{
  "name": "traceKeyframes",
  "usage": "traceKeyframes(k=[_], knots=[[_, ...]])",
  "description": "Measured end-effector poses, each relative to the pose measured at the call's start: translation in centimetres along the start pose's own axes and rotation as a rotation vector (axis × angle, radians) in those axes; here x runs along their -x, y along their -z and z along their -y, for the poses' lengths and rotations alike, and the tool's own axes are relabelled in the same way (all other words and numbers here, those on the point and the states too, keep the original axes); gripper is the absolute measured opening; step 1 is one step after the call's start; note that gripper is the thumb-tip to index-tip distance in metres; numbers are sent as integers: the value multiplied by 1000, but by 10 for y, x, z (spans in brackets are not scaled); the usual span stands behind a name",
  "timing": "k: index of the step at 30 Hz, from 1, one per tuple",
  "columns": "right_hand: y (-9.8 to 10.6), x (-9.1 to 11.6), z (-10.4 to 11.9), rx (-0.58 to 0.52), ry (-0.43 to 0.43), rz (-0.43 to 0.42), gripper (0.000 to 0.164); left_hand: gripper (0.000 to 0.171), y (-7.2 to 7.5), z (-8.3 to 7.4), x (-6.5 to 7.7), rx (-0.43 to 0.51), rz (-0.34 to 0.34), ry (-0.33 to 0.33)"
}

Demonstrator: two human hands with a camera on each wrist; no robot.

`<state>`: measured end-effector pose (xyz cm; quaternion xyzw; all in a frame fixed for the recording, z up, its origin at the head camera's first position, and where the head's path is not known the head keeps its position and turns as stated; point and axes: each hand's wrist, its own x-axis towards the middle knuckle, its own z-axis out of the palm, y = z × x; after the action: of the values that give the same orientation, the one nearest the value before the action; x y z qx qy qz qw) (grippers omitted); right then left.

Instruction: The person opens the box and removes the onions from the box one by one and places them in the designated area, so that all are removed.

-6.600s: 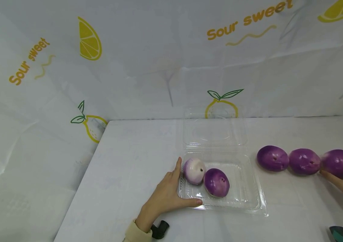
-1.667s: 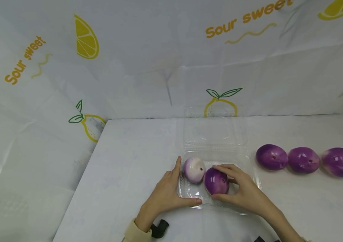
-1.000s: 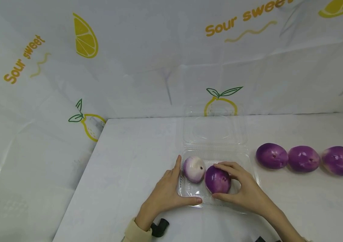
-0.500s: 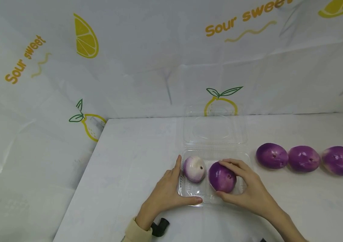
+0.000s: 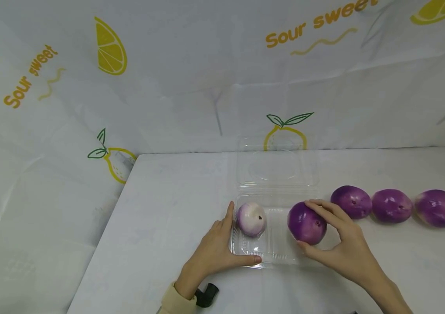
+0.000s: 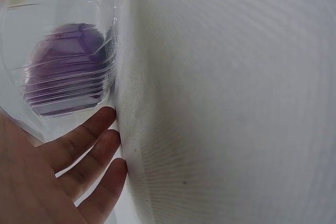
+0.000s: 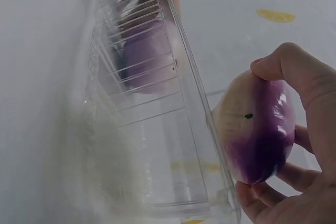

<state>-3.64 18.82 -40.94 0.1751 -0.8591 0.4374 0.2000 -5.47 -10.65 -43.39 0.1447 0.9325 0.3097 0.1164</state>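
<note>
My right hand point(image 5: 348, 244) grips a glossy purple-and-cream oval fruit point(image 5: 305, 223) between thumb and fingers, above the right part of a clear plastic clamshell box point(image 5: 275, 255). In the right wrist view, the held fruit point(image 7: 257, 129) shows a small dark spot and is level with the box's rim. A paler, white-and-purple fruit point(image 5: 251, 219) sits at the left inside the box. My left hand point(image 5: 214, 246) rests at the box's left front corner, thumb along the front edge. Seen from the left wrist, its fingers point(image 6: 86, 148) are extended beside the box wall.
To the right lie three more purple fruits, a dark one point(image 5: 351, 202), a middle one point(image 5: 392, 206) and a far one point(image 5: 438, 208), in a row on the white table point(image 5: 167, 196). The box's clear lid point(image 5: 277, 168) stands raised behind. A black object point(image 5: 208, 295) is near the left wrist.
Earlier my right hand was at the far-right fruit in the row. It then took hold of the purple fruit in the box, which has since been lifted and moved right. The left hand stayed put.
</note>
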Motion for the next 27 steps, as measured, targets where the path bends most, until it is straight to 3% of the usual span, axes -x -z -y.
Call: traceKeyframes(k=[10, 17, 27], knots=[[11, 4, -4, 1, 1, -167, 91, 140, -1, 1, 0, 4, -3, -1], [21, 8, -5, -9, -65, -204, 89, 140, -2, 2, 0, 4, -1, 0], [35, 19, -21, -35, -48, -282, 93, 140, -1, 2, 0, -1, -2, -4]])
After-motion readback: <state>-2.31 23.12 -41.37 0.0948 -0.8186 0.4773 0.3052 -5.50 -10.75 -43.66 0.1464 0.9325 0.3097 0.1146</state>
